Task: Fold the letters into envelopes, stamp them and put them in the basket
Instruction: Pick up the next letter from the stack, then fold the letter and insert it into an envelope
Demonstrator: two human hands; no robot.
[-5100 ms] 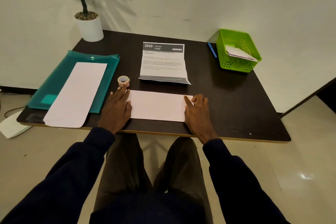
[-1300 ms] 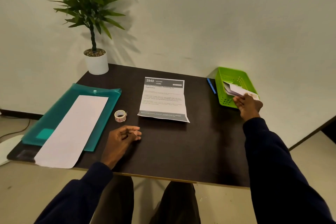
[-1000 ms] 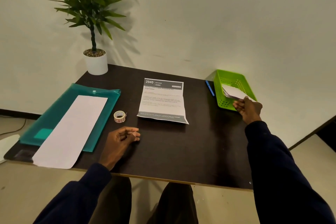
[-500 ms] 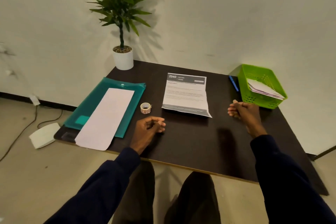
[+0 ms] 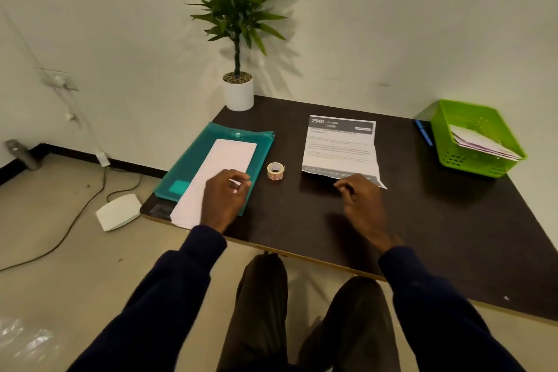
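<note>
A printed letter (image 5: 339,148) lies unfolded at the middle of the dark table (image 5: 437,220). My right hand (image 5: 359,196) hovers at its near edge, fingers loosely curled and holding nothing. A blank white envelope (image 5: 225,157) lies on a teal plastic folder (image 5: 190,166) at the left. My left hand (image 5: 225,196) is over the envelope's near right part with bent fingers, and the envelope lies flat. A small roll of stamps (image 5: 275,171) stands between folder and letter. The green basket (image 5: 471,116) at the far right holds finished envelopes (image 5: 483,145).
A blue pen (image 5: 424,133) lies just left of the basket. A potted plant (image 5: 239,95) stands at the table's far left corner. On the floor to the left are a white device (image 5: 118,211) and cables. My knees sit under the table's near edge.
My right hand left an envelope in the basket and came back to the letter's near edge. My left hand moved left from the table onto the blank envelope. My head turned left.
</note>
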